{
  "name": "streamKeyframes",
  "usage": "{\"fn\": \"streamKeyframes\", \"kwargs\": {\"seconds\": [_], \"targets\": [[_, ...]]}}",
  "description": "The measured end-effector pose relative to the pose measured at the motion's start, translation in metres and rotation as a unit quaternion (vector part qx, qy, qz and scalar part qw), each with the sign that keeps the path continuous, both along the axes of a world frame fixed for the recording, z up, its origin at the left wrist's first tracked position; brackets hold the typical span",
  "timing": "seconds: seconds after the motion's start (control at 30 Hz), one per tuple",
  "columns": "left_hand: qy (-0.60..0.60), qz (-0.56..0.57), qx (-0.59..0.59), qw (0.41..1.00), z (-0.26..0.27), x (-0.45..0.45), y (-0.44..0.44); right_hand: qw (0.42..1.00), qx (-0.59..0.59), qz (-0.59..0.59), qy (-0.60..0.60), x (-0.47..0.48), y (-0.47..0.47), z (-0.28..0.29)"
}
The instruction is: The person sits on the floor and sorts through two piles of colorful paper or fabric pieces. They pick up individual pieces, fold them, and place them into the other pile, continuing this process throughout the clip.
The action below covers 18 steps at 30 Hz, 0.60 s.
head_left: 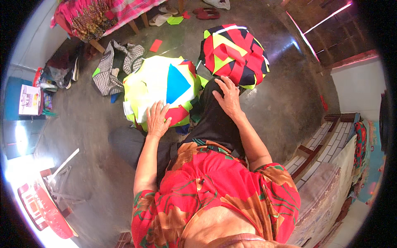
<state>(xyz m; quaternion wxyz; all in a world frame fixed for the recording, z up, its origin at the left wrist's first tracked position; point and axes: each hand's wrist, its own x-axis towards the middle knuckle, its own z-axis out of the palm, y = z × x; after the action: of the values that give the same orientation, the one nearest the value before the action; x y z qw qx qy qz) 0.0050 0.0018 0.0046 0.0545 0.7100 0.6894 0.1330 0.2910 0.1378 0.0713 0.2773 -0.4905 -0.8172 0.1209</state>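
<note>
Before me on the floor sits a rounded heap of fabric pieces (149, 77), mostly fluorescent yellow and white, with a blue triangle (176, 83) and a red patch. My left hand (157, 120) lies flat on its near side, fingers spread, gripping nothing. My right hand (229, 98) rests on the knee of my dark trousers (214, 124), fingers a little apart and holding nothing. Just beyond that knee is a second rounded heap of cloth strips (237, 51) in red, black and yellow. A white band runs across its top. The undersides of both heaps are hidden.
A checked cloth (107, 76) lies crumpled left of the yellow heap. One red scrap (155, 45) is on the concrete floor (279, 102). Red shoes (206, 13) lie at the far side. A red plastic chair (51, 207) stands at left, and a wooden bed frame (319, 152) at right.
</note>
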Motion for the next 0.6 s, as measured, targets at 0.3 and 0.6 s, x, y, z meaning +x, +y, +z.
{"fn": "streamKeyframes", "kwargs": {"seconds": [0.3, 0.6], "targets": [[0.004, -0.001, -0.017, 1.0, 0.002, -0.001, -0.001, 0.971, 0.166, -0.171, 0.008, 0.027, 0.074, 0.016], [0.0, -0.008, 0.001, 1.0, -0.013, -0.007, -0.003, 0.96, 0.077, -0.268, -0.021, 0.031, 0.113, -0.017]]}}
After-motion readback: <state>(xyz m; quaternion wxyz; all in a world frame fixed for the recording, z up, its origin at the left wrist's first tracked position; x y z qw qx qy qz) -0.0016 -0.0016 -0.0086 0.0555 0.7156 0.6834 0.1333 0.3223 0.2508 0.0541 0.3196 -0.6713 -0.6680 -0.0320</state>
